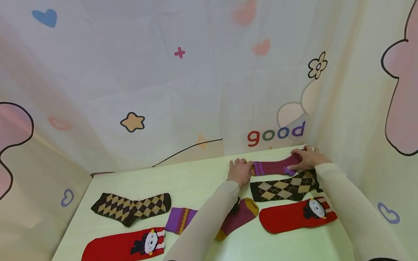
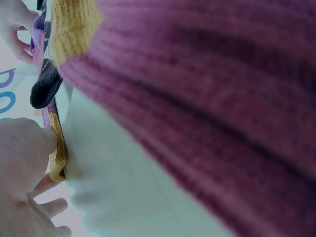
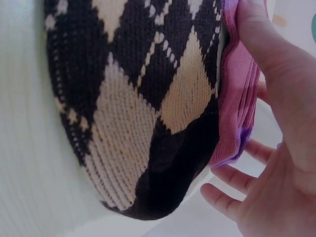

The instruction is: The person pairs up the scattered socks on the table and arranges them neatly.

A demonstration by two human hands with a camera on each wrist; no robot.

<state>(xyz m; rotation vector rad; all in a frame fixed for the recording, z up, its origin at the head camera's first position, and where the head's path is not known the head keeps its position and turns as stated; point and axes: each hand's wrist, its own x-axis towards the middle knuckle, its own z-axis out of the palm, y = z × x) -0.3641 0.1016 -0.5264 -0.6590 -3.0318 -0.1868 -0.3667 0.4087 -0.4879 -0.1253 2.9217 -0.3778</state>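
A ribbed maroon sock (image 1: 272, 168) with purple stripes lies stretched along the back of the table. My left hand (image 1: 241, 172) pinches its mustard end, seen as a yellow band (image 2: 58, 148) in the left wrist view. At the opposite end, my right hand (image 1: 307, 158) grips the sock, thumb on the near side and fingers behind; the right wrist view shows its purple edge (image 3: 242, 143) between them. Just in front lies a brown-and-tan argyle sock (image 1: 277, 189), partly under the right forearm. A second maroon sock (image 1: 240, 217) with mustard patches is partly hidden by the left sleeve.
A red sock (image 1: 284, 218) with an animal face lies nearest on the right. On the left are another argyle sock (image 1: 130, 208) and another red sock (image 1: 111, 247). Patterned cloth (image 1: 163, 90) walls in the pale table (image 1: 196, 186) at back and sides.
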